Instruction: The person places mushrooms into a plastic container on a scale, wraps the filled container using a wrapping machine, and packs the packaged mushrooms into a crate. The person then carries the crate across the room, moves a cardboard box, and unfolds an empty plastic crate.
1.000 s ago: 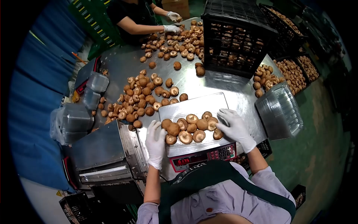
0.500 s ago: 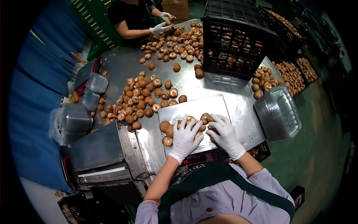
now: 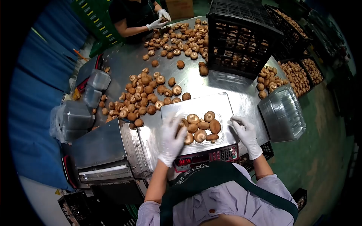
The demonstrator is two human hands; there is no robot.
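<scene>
Several brown mushrooms [image 3: 200, 136] lie in a clear plastic tray [image 3: 222, 140] on the metal plate of a weighing scale [image 3: 211, 101]. Red digits glow on the scale's display [image 3: 184, 161], reading about 0.275. My left hand [image 3: 170, 145], in a white glove, is at the tray's left side beside the mushrooms. Motion blurs its fingers, and I cannot make out whether it holds anything. Just right of the tray, my gloved right hand [image 3: 246, 136] hovers over the plate's edge, fingers apart and nothing visible in them.
A mushroom pile [image 3: 141, 94] covers the table's left middle, with another [image 3: 188, 39] farther back. A co-worker's gloved hands [image 3: 160, 22] hold a mushroom there. Black crates [image 3: 241, 41] stand at back right. Stacked clear trays are right [image 3: 282, 113] and left [image 3: 77, 118]. A machine [image 3: 100, 150] sits front left.
My right hand has lifted off the mushrooms and moved right. My left hand has shifted left, uncovering mushrooms in the tray and the scale's display and keys.
</scene>
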